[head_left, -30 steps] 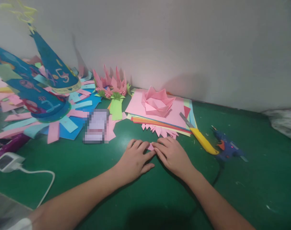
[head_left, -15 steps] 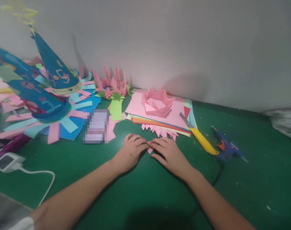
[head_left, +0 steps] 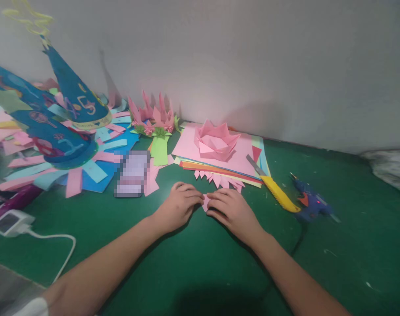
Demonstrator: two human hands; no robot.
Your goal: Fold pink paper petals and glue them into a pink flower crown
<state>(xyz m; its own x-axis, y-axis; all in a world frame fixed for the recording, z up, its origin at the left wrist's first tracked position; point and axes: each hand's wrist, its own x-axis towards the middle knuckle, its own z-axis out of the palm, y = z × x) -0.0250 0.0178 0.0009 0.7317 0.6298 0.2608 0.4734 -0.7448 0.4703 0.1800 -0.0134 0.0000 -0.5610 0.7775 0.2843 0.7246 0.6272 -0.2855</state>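
A small piece of pink paper (head_left: 205,203) lies on the green table between my two hands, mostly covered by fingers. My left hand (head_left: 180,206) has its fingers together with the tips at the paper's left edge. From the other side my right hand (head_left: 231,210) closes on the paper's right edge, thumb below and fingers above. Just behind the hands is a row of small folded pink paper pieces (head_left: 219,179). Past them, a pink folded paper flower (head_left: 216,140) sits on a stack of coloured paper sheets (head_left: 186,147).
Right of the stack lie a yellow cutter knife (head_left: 280,195), blade out, and a blue glue gun (head_left: 315,205). To the left are a blurred-out phone (head_left: 132,173), a pink paper crown (head_left: 153,116), blue cone hats (head_left: 73,83) and a white device with a cable (head_left: 12,223).
The fingertips of my hands have moved slightly apart, so more of the pink paper shows between them. Everything else on the table stays in place.
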